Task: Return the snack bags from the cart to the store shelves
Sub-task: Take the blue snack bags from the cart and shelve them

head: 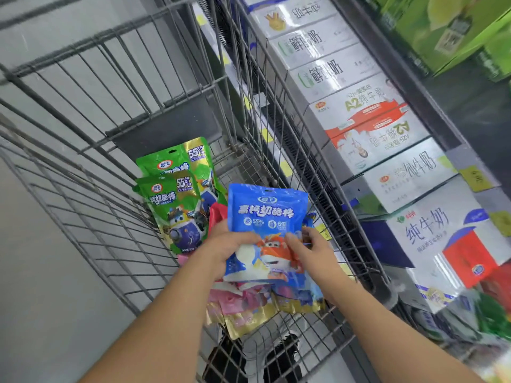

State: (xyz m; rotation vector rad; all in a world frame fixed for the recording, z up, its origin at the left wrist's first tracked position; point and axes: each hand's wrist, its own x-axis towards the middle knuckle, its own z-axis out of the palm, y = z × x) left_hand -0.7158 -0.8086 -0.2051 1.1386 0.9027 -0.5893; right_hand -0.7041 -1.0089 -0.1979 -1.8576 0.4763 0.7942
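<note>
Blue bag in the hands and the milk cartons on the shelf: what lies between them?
In the head view, the cart's wire side wall stands between the blue bag and the milk cartons.

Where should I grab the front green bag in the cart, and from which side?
Pinch the flat top seal of the front green bag from above. It stands leaning against the second green bag, top edge free, lower part wedged by other bags.

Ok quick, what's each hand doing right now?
Left hand: closed on the blue bag, gripping its left edge.
Right hand: closed on the same blue bag, thumb on its front at the right side.
</note>
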